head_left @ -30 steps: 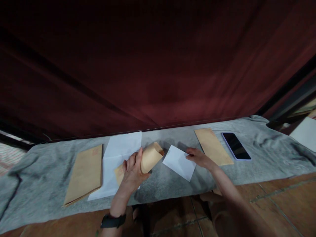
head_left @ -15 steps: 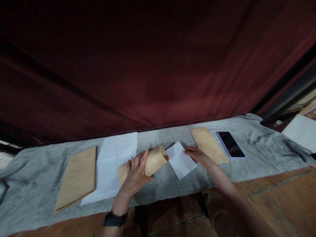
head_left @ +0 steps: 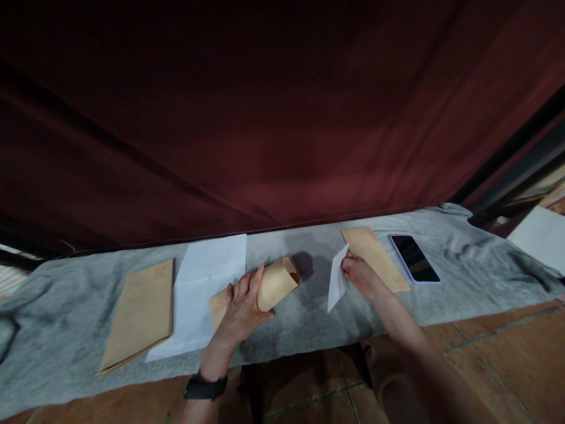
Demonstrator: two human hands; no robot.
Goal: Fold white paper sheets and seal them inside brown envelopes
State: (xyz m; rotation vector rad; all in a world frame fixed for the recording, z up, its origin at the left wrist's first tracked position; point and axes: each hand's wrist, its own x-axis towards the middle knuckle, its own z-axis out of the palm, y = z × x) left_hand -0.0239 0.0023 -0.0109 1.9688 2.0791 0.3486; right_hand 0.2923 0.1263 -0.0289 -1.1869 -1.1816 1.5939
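Left hand is bowing open a brown envelope mid-cloth near the front edge, right hand is pinching a folded white sheet upright, probably by its edge — both light, floppy, crease-prone.

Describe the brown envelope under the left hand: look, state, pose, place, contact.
The brown envelope is tan kraft paper, bowed so its open mouth gapes toward the right, dark inside. Its near end lies flat on the grey cloth, partly over a white sheet. The left hand presses and curls around its middle; the right hand is apart from it.
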